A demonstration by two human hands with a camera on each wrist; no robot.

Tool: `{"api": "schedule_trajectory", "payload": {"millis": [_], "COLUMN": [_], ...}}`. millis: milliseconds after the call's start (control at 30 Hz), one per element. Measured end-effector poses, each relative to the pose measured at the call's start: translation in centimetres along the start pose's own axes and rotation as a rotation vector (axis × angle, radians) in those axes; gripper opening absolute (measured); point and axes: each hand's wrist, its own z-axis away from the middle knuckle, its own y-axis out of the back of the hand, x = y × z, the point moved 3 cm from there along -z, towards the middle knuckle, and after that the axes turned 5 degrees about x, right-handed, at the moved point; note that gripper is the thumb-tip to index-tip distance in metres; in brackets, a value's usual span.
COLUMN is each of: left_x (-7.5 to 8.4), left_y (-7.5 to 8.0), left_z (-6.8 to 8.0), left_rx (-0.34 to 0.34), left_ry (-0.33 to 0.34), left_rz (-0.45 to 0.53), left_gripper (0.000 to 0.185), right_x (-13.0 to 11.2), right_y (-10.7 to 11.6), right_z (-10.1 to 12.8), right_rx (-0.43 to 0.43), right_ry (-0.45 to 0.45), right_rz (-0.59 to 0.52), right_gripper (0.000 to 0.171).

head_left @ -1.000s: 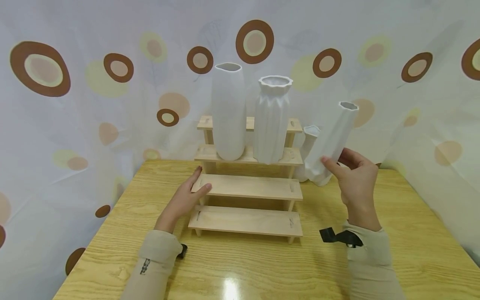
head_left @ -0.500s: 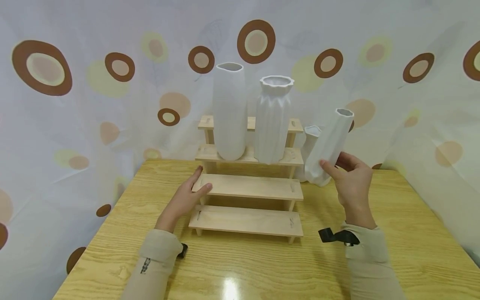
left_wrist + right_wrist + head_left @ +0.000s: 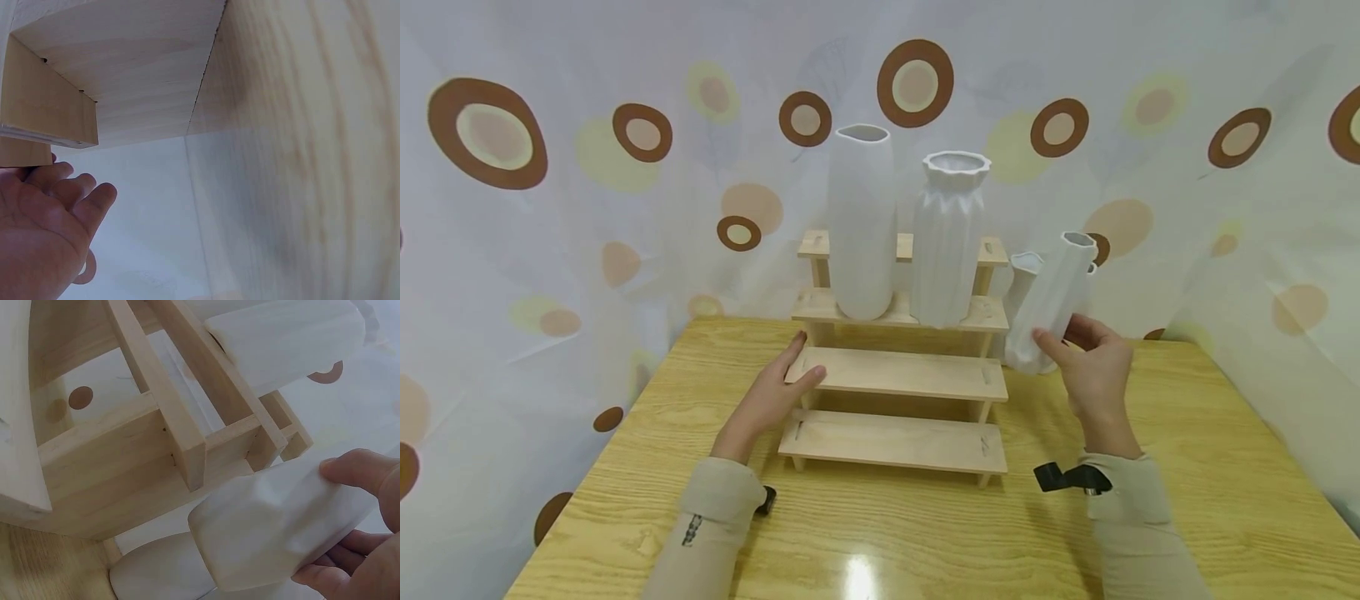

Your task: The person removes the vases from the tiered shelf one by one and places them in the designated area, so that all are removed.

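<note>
Between the thumb and fingers of my right hand is a slim white vase, tilted with its mouth to the upper right. The right wrist view shows its faceted lower end beside the stand. My left hand holds the left end of a stepped wooden stand, thumb on the second tier from the bottom, its fingers partly hidden at the side. On the third tier stand a tall smooth white vase and a pleated white vase with a scalloped rim.
Behind the held vase, other white vases stand at the stand's right, mostly hidden; the rim of one vase shows. The wood-grain table carries everything. A patterned cloth hangs behind and at the sides.
My right hand and its slim vase have shifted left and down, nearer the stand. Another white rim now shows behind that vase. My left hand keeps its place on the stand.
</note>
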Motion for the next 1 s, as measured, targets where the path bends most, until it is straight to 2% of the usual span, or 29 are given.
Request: {"api": "schedule_trajectory", "payload": {"millis": [433,833,1000], "left_x": [0.1,0.0,0.0], "left_y": [0.0,0.0,0.0], "left_z": [0.0,0.0,0.0], "left_rx": [-0.001,-0.002,-0.002], "left_ry": [0.015,0.003,0.006], "left_rz": [-0.002,-0.016,-0.013], "left_gripper": [0.087,0.088,0.090], "right_x": [1.3,2.3,2.8], "right_y": [-0.9,-1.4,-1.5], "right_z": [0.0,-0.1,-0.2], "right_rx": [-0.002,-0.011,-0.008], "right_ry": [0.014,-0.042,-0.039], "right_rz": [0.023,0.047,0.051], "right_gripper": [0.053,0.054,0.054]}}
